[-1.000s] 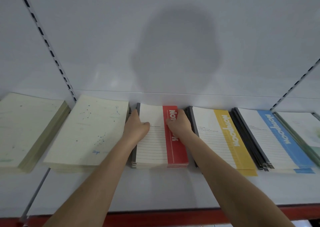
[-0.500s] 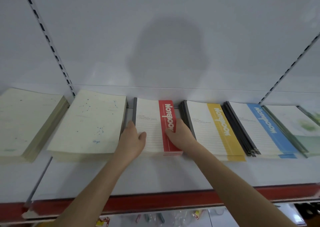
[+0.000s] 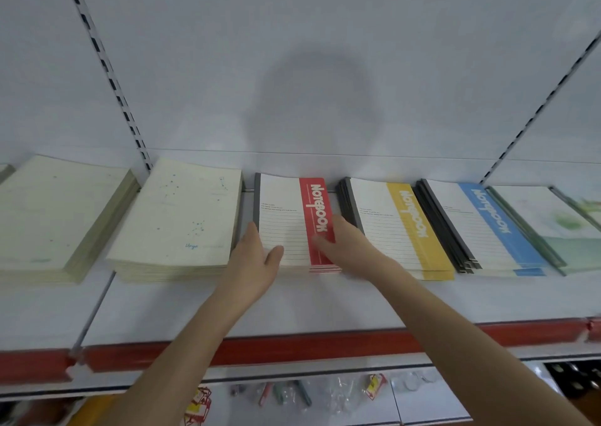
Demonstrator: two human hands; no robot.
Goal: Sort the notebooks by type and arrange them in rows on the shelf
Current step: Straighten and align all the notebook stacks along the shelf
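1. Hands. The left hand [image 3: 257, 263] is lying spread against the left edge of the red-band stack [image 3: 283, 217]. Its fingers are running straight along the grey spine, and its thumb is splaying onto the lined cover. The right hand [image 3: 348, 247] is pressing flat against the opposite edge, fingers extended and thumb resting on the red band. Neither hand is pinching anything.
2. Purpose. Bracketing the pile from both sides is most likely squaring it, so that the covers line up and the pile sits parallel with its neighbours.
3. Position. The red-band stack is lying flat on the shelf [image 3: 227, 308], far end toward the back panel [image 3: 292, 52]. It is sitting between the constellation stack [image 3: 175, 217] and the yellow-band stack [image 3: 383, 230], with a narrow gap on each side.
4. Row. The blue-band stack [image 3: 468, 227] and the green stack [image 3: 546, 221] are continuing the line rightward, and a plain cream stack [image 3: 55, 214] is lying at the far left. Each pile is showing one cover type, so the sorting is judged nearly complete.
5. Writing. "NOTEBOOK" is running lengthwise along the red, yellow and blue bands. The fine print above the ruled lines is too small to read. A blue word on the constellation cover appears to read "Virgo", though blur makes this uncertain.
6. Surroundings. A red rail [image 3: 292, 344] is edging the shelf front.
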